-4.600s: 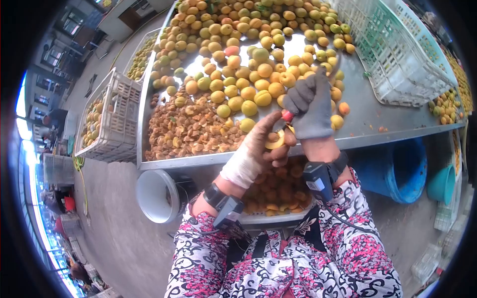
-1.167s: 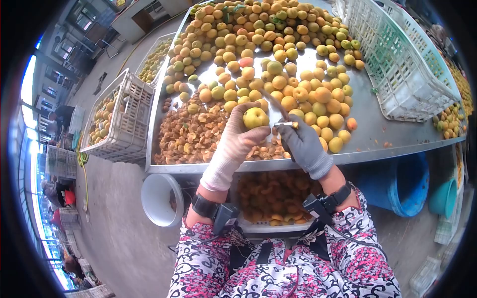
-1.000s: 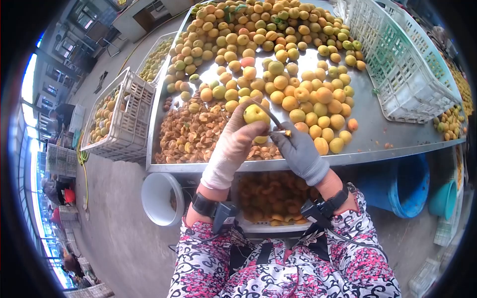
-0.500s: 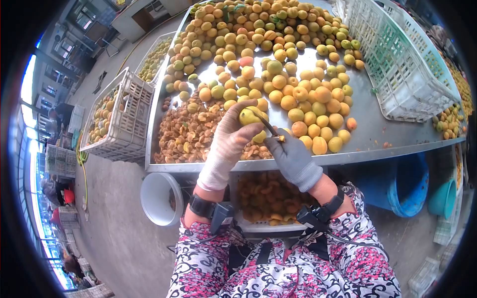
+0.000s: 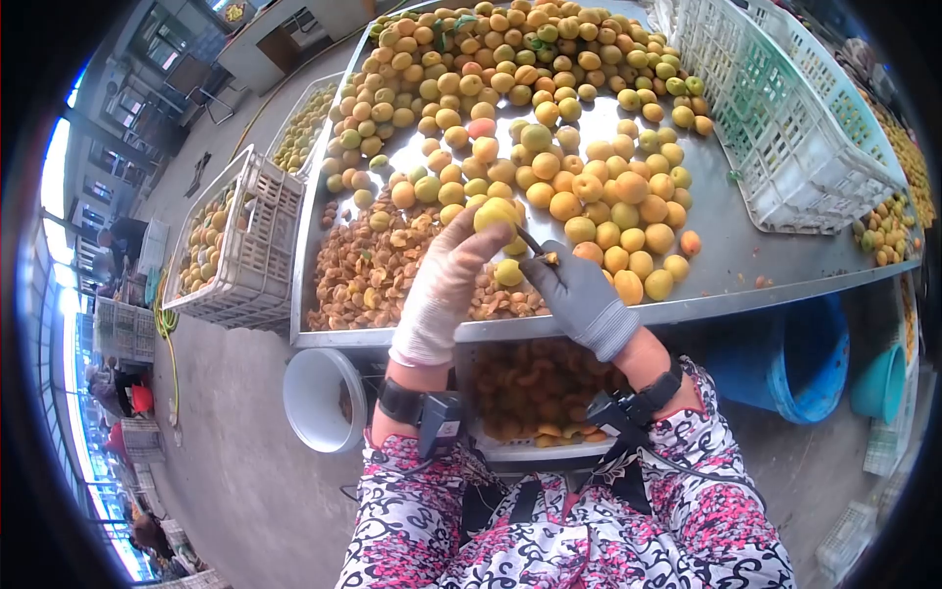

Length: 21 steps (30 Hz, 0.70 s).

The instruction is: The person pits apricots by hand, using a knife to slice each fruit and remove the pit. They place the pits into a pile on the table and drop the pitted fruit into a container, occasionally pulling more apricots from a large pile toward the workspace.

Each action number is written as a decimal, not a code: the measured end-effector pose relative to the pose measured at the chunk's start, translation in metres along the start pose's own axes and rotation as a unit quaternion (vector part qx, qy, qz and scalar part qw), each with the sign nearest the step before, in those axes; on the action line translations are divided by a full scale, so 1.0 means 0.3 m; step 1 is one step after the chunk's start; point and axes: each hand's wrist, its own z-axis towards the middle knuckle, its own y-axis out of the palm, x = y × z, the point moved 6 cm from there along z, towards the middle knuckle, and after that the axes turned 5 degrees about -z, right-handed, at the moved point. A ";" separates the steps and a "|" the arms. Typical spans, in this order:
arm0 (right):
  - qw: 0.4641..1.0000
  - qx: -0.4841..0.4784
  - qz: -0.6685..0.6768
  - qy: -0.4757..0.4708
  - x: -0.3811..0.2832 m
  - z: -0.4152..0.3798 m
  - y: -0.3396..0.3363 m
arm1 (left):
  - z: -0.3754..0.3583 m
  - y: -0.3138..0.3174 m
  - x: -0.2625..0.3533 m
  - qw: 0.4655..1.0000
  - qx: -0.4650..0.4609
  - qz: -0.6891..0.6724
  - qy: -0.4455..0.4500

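My left hand [image 5: 453,270], in a whitish glove, is closed around a yellow apricot [image 5: 497,212] above the table edge. In my right hand [image 5: 587,306], gloved in grey, is a small knife [image 5: 530,241]; its dark, thin blade points toward the apricot and sits right at its side. Loose apricots [image 5: 628,187] lie on the metal table [image 5: 726,265] beyond both hands. Under and left of my left hand spreads a heap of brown apricot pits [image 5: 363,265].
A white plastic crate [image 5: 785,177] stands on the table's right. Below the table edge, a container holds apricot halves [image 5: 540,378]. A white bucket [image 5: 319,398] and a blue barrel [image 5: 800,358] flank it. Another crate [image 5: 245,275] with apricots stands left.
My left hand has turned the apricot, so a different side faces me. The knife blade has drawn slightly lower beside the fruit. The whole view has shifted a little.
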 end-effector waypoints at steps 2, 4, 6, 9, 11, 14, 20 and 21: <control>0.999 -0.032 -0.004 0.004 0.008 0.002 -0.012 | -0.003 -0.010 0.009 1.000 -0.007 0.011 -0.014; 0.998 -0.064 -0.008 0.005 0.011 -0.003 0.013 | -0.005 0.002 0.015 1.000 -0.007 0.017 0.014; 0.996 0.041 0.077 -0.029 0.002 -0.023 0.034 | 0.006 0.017 -0.015 0.999 -0.008 0.023 0.043; 0.981 0.148 0.083 -0.096 -0.015 -0.032 0.061 | 0.023 0.017 -0.160 0.954 0.083 -0.282 -0.053; 0.991 0.097 0.077 -0.043 -0.002 -0.028 0.053 | 0.038 0.010 -0.144 0.965 0.075 -0.251 -0.022; 0.997 0.036 0.064 -0.001 0.011 -0.020 0.024 | 0.025 -0.010 -0.073 0.992 0.048 -0.111 0.035; 0.997 0.016 0.072 -0.027 -0.002 -0.016 0.021 | -0.012 0.051 0.014 0.996 0.035 0.058 0.051; 0.997 0.014 0.072 -0.002 0.006 -0.020 0.043 | -0.003 0.034 -0.035 0.998 0.034 -0.029 0.041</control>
